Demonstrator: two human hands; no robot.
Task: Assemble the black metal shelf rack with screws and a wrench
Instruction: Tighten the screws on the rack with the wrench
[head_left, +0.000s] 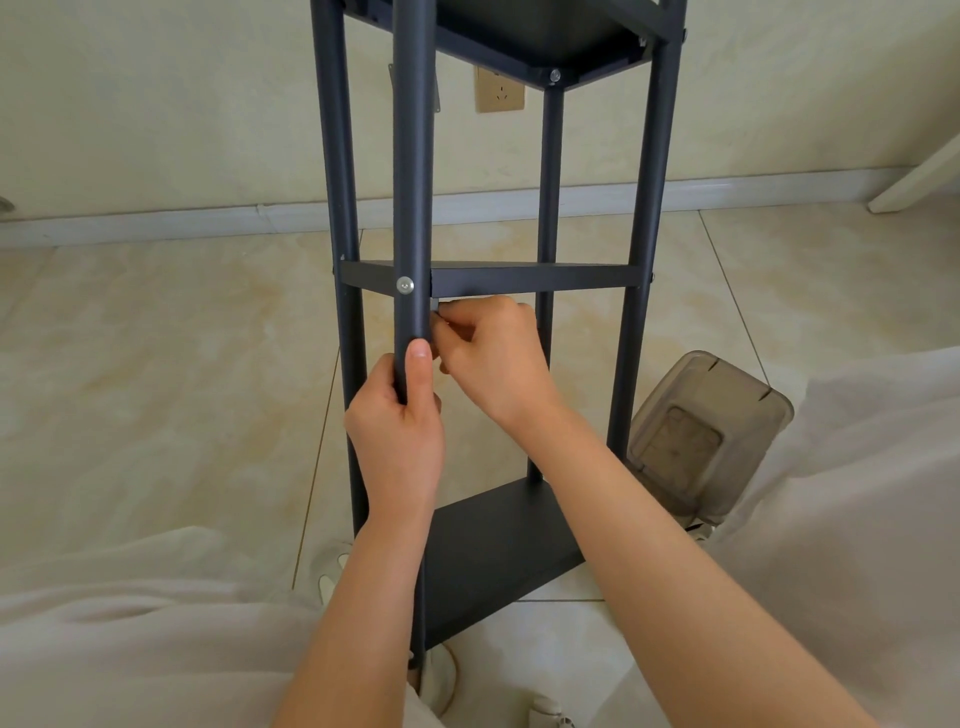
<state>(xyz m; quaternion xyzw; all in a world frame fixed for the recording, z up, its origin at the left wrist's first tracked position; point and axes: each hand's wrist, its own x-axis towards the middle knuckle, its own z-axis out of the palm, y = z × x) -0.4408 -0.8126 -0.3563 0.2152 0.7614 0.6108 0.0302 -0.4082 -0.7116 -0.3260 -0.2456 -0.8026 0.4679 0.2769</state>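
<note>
The black metal shelf rack (652, 218) stands upright on the tiled floor between my knees, with three shelves fitted between four round posts. My left hand (400, 431) grips the near post (413, 171) just below the middle shelf (519, 278). A silver screw head (405, 285) shows on that post at the shelf's level. My right hand (493, 358) reaches behind the post under the middle shelf, fingers curled on a small metal piece (435, 305); what it is cannot be made out. The bottom shelf (493, 551) lies low near my legs.
A clear brownish plastic container (706, 436) sits on the floor right of the rack. A wall with a socket (498, 93) and a white skirting board runs behind. A white furniture leg (914, 182) stands at the far right. My light trouser legs fill the lower corners.
</note>
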